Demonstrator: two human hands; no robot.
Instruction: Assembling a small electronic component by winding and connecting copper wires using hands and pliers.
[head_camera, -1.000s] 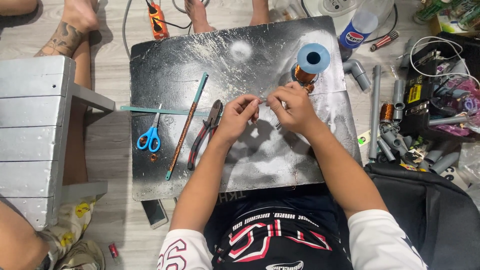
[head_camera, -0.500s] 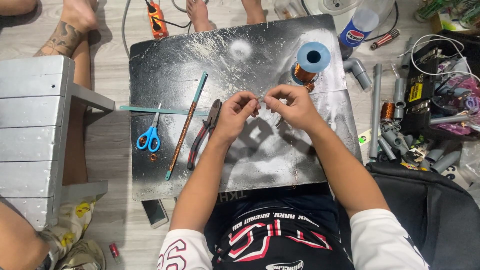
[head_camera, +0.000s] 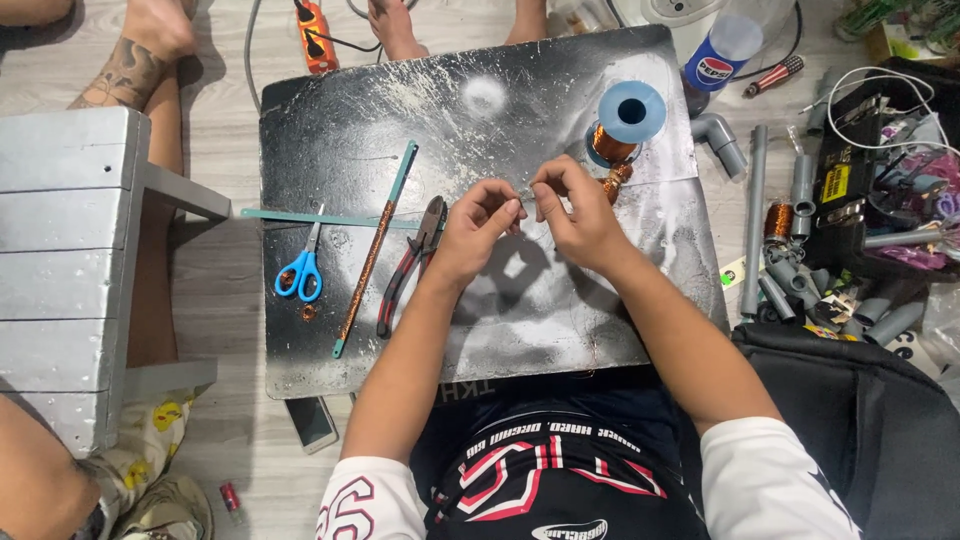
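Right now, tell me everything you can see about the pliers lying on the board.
The pliers lie flat on the dark, paint-flecked board, just left of the person's left hand, not touched by it. The handles are sleeved in red and black and point toward the person; the dark metal nose points away. The handles are spread slightly. A long rod wound with copper wire lies alongside on the left, close by, whether touching cannot be told.

scissors (head_camera: 300, 272): 1 | pliers (head_camera: 412, 262): 1 | blue-capped wire spool (head_camera: 628, 118): 1 | phone (head_camera: 312, 424): 1 | hands at board: 2
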